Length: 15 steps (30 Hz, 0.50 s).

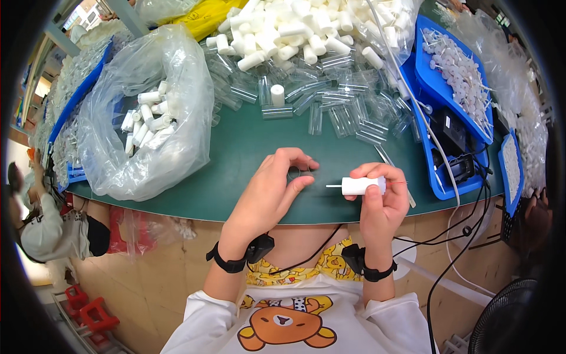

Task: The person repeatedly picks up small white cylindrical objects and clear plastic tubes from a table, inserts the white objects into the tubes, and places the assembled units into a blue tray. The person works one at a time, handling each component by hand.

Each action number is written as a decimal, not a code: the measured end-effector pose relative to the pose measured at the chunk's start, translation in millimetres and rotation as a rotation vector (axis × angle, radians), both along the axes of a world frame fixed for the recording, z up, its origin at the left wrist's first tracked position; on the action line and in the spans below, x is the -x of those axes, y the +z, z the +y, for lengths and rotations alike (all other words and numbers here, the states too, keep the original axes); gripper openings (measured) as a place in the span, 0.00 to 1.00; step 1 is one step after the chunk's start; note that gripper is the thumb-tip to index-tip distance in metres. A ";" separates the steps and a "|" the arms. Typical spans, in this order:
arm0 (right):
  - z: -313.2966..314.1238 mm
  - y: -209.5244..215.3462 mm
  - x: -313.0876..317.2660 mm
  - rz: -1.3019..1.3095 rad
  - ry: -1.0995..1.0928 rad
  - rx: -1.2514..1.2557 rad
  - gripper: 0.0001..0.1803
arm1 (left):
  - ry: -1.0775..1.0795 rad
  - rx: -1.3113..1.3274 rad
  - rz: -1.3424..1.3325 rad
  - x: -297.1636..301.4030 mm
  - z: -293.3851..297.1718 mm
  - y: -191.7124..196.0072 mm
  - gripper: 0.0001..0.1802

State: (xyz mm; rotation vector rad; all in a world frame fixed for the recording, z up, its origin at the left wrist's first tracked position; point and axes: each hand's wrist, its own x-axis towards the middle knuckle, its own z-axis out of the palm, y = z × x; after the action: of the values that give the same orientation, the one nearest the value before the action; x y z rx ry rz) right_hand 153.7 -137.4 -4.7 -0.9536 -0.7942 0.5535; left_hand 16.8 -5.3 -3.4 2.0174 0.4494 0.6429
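Note:
Over the near edge of the green table, my right hand (386, 206) pinches a white foam-like cylinder (355, 186) lying sideways. A thin white stick juts from its left end, and a pale translucent piece sits at its right end. To the left, my left hand (262, 189) curls its thumb and fingers around a clear tube (299, 173), whose round end faces me; most of the tube is hidden or hard to see. The two hands are apart, with the stick pointing toward the left hand.
Clear tubes (356, 112) lie scattered beyond my hands, below a heap of white cylinders (289, 32). An open plastic bag (188, 124) with white pieces stands left. Blue trays (420, 71), a hanging white cable (439, 141) and black wires are right. Others sit nearby.

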 end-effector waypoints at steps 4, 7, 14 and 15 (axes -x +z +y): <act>12.3 6.6 2.2 -0.181 -0.061 -0.029 0.12 | -0.068 -0.102 0.011 4.1 -0.7 1.8 0.18; 15.4 4.6 2.6 -0.277 -0.043 0.025 0.14 | -0.066 -0.161 -0.039 3.6 -1.0 1.4 0.20; 17.5 9.3 -4.7 -0.562 -0.043 0.162 0.17 | -0.075 -0.166 0.032 1.5 0.0 6.1 0.20; 17.6 10.7 -6.3 -0.565 -0.015 0.166 0.17 | -0.086 -0.159 0.098 1.5 0.4 11.6 0.20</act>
State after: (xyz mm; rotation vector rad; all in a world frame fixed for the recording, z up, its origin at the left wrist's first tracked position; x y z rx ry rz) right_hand 160.0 -119.8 6.1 -1.2933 -1.2562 0.3383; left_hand 15.4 -4.8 8.2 2.2137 0.3771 0.5426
